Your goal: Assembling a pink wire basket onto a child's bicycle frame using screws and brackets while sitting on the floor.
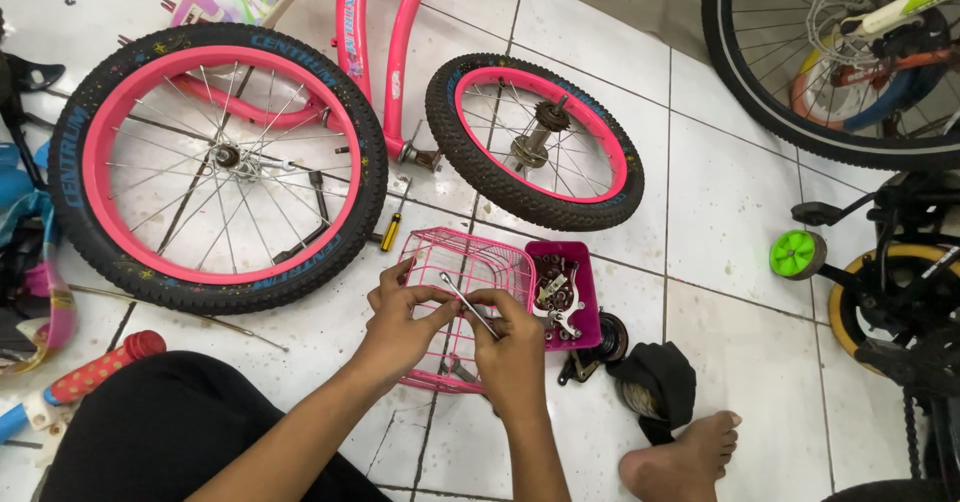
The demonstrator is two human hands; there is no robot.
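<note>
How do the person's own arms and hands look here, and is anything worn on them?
Both forearms are bare: no sleeves show. The left hand and the right hand wear no gloves, and no ring, watch or bracelet is visible. The fingers are slim, with short nails. Dark trousers cover the leg beside the left arm.

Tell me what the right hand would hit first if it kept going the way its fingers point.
The right hand points up and left, toward the left hand, which it would likely meet first. Both pinch a thin silver metal rod above the pink wire basket. Depth is unclear.
</note>
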